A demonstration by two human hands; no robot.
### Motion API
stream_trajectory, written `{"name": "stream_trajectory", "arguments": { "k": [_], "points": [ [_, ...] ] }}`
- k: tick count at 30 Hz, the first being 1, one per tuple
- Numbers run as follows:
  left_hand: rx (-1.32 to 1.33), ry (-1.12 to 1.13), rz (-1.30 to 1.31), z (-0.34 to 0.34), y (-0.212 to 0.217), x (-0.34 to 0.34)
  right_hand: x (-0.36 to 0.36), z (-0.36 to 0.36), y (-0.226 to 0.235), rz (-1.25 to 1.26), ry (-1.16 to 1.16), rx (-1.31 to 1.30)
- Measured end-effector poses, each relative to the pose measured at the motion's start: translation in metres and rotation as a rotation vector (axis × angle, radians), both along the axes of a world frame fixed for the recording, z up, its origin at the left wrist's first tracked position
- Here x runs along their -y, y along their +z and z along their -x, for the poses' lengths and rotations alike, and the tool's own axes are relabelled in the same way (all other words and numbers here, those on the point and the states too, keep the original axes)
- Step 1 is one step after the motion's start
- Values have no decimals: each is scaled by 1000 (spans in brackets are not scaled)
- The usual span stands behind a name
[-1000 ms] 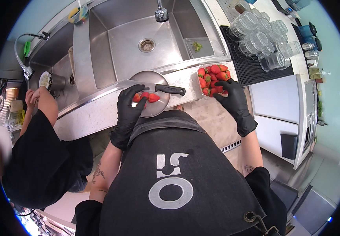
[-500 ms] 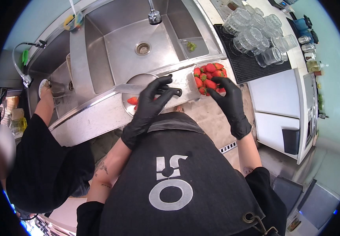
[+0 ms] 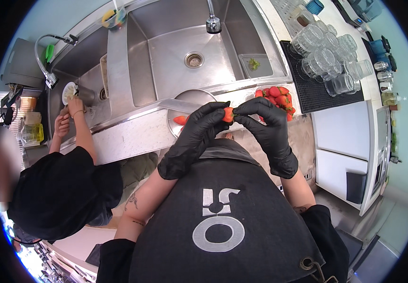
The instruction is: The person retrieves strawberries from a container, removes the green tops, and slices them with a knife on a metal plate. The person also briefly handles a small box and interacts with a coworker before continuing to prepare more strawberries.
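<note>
A red strawberry (image 3: 229,114) is held between my two black-gloved hands, above the counter's front edge. My left hand (image 3: 202,125) is closed on it and on a knife (image 3: 179,105), whose blade points left over a round metal bowl (image 3: 199,95); the handle is hidden in the glove. My right hand (image 3: 263,123) pinches the strawberry at its leafy end. In the bowl a piece of strawberry (image 3: 180,120) shows beside my left hand. Just beyond my right hand, several whole strawberries (image 3: 279,95) lie in a clear tub, partly covered by that hand.
Ahead is a steel sink (image 3: 166,61) with a hanging faucet (image 3: 213,23) and green scraps (image 3: 254,64) in its right part. Glass jars (image 3: 319,61) crowd a black mat (image 3: 307,96) at right. On the left, a co-worker (image 3: 67,188) handles a white-rimmed container (image 3: 70,92) at another basin.
My right hand has moved left from the tub with a strawberry, meeting my left hand. The view has shifted, and the co-worker's second hand has come into sight.
</note>
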State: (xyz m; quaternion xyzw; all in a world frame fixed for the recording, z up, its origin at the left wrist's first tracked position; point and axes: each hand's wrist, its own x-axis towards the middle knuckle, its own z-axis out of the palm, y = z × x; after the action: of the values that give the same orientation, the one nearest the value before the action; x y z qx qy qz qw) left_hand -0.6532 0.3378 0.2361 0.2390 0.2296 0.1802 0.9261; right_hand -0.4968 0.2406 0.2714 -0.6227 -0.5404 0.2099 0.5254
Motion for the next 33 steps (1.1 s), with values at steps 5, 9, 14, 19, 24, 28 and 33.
{"name": "stream_trajectory", "arguments": {
  "k": [5, 9, 14, 19, 24, 28, 33],
  "points": [
    [29, 30, 56, 4, -3, 2, -6, 10, 12, 104, 29, -139],
    [54, 33, 94, 2, 8, 4, -10, 12, 6, 109, 89, -46],
    [111, 74, 202, 2, 8, 5, -11, 13, -1, 20, 54, -19],
    [154, 28, 276, 4, -12, 3, -12, 13, -4, 11, -4, -65],
    [128, 33, 95, 3, -7, 5, -15, 12, -7, 1, -75, 51],
    [-147, 68, -320, 0, 11, 12, -18, 16, -11, -20, -80, 44],
    [-69, -77, -287, 6, -11, 1, -19, 18, -8, -4, -83, 34]
  ]
}}
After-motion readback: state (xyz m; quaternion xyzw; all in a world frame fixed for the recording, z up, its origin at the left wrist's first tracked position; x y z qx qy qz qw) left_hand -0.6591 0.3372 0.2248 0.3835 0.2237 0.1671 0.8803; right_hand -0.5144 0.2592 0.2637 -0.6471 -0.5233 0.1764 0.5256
